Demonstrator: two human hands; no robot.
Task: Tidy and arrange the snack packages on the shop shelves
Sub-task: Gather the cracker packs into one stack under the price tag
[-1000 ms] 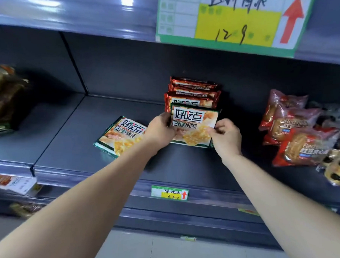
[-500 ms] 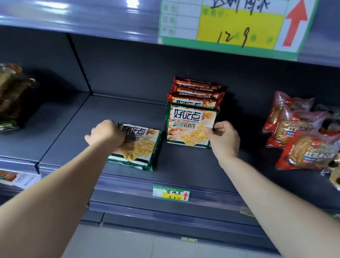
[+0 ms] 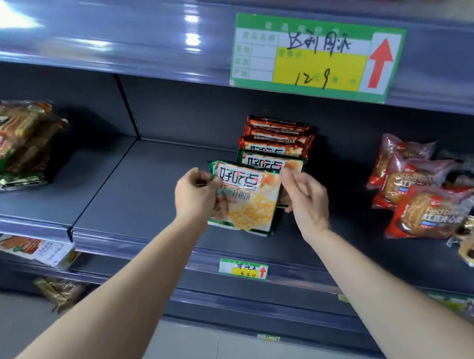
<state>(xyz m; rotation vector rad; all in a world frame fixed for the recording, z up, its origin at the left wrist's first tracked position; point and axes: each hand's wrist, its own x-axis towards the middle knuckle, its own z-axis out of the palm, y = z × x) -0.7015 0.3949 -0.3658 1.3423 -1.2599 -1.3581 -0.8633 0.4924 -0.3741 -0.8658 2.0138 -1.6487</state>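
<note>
My left hand [image 3: 196, 197] grips the left edge of a green-edged biscuit packet [image 3: 247, 203], held upright and tilted just in front of the standing row. My right hand [image 3: 306, 196] is at the packet's right edge, fingers loosely bent and touching its upper corner. Behind it stands another green packet [image 3: 273, 162], then several red-brown packets [image 3: 277, 139] in a row toward the back of the grey shelf [image 3: 150, 199].
Red bean bread bags [image 3: 424, 214] lie piled at the right. Wrapped biscuit packs [image 3: 14, 145] sit on the left shelf section. A small price tag [image 3: 244, 268] is on the shelf lip, a large green price sign [image 3: 314, 56] above. Lower shelves hold more packets [image 3: 35, 250].
My left hand picked up the packet that lay flat on the shelf at the left and carried it right, upright, in front of the row. My right hand left the standing packet and met the new one.
</note>
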